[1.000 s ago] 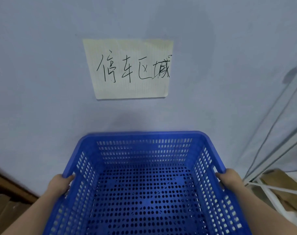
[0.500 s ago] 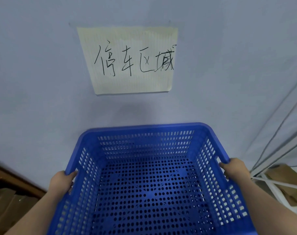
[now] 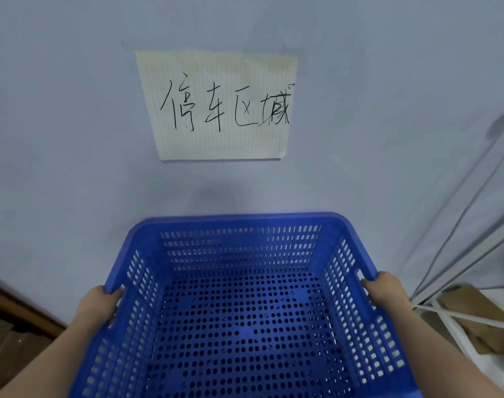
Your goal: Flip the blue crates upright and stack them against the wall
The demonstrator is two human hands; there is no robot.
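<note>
Nearest the camera, two bare forearms reached forward from the bottom corners of the view. The left hand (image 3: 97,304) was clenched around the left rim of a blue crate (image 3: 245,311), with its fingers curled over the edge. The right hand (image 3: 384,291) gripped the right rim the same way, just beside a handle slot in the side wall. The crate sat upright between the hands, open side up, so its perforated floor and slotted walls were all visible and nothing lay inside it. Its far edge was close to a pale blue wall (image 3: 58,139); whether it touched could not be told. On the wall above the crate hung a lined paper sign (image 3: 219,104) with handwritten black characters. Brown cardboard (image 3: 475,317) lay low at the right beside white bars.
</note>
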